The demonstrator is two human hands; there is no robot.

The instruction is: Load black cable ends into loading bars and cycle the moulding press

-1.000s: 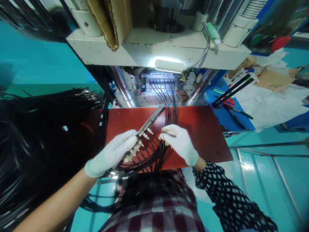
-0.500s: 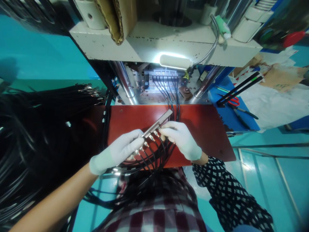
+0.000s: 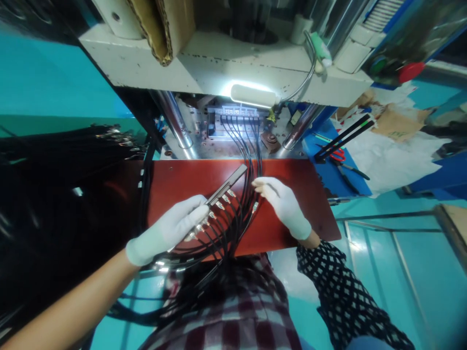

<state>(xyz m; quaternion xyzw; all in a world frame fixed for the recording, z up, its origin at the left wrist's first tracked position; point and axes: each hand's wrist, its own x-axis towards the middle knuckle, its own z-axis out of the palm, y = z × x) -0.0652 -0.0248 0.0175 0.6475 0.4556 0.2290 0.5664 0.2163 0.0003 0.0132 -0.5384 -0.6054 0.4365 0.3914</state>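
Observation:
My gloved left hand [image 3: 182, 221] is closed around the lower end of a slim metal bar [image 3: 233, 179], which slants up to the right. Several cable connectors [image 3: 220, 204] sit in a row along the bar's lower edge, their black cables trailing toward my lap. My gloved right hand [image 3: 279, 201] is off the bar, to its right. Its fingers are loosely bent beside the black cables [image 3: 251, 167], with nothing visible in them. Just below those fingertips is a loose cable connector [image 3: 255, 207].
The red-brown board [image 3: 299, 194] lies under my hands. Behind it, a lit press fixture [image 3: 233, 129] holds several cable ends between steel posts [image 3: 177, 121]. A large black cable bundle [image 3: 73, 160] is at left. Pliers [image 3: 346, 175] lie on a blue surface at right.
My right hand has left the connectors on the bar and moved right, beside the cables. The loose connector now shows below its fingers. My left hand keeps its hold. The view has shifted slightly.

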